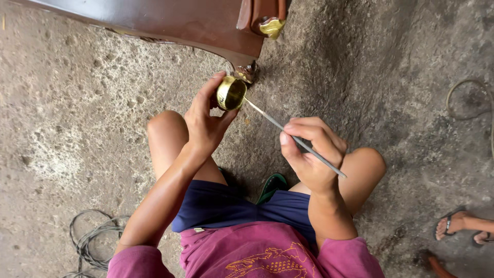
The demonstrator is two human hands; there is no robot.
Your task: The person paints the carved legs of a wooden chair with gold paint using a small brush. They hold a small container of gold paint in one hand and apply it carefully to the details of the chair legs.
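Note:
My left hand [206, 117] holds a small round tin of gold paint [230, 93], tilted so its open mouth faces right. My right hand [310, 154] pinches a thin grey-handled brush [298, 141], and the brush tip reaches to the tin's rim. Both hands are raised above my bent knees as I squat on the concrete floor. Just beyond the tin stands a dark brown polished wooden furniture piece [180, 23] with a gold-painted carved detail [271, 27] and a carved foot [248, 72].
A coil of grey wire [91, 236] lies on the floor at lower left. Another loop of cable [471, 100] lies at right. Another person's sandalled feet [463, 226] show at the lower right. A green sandal [272, 186] is under me.

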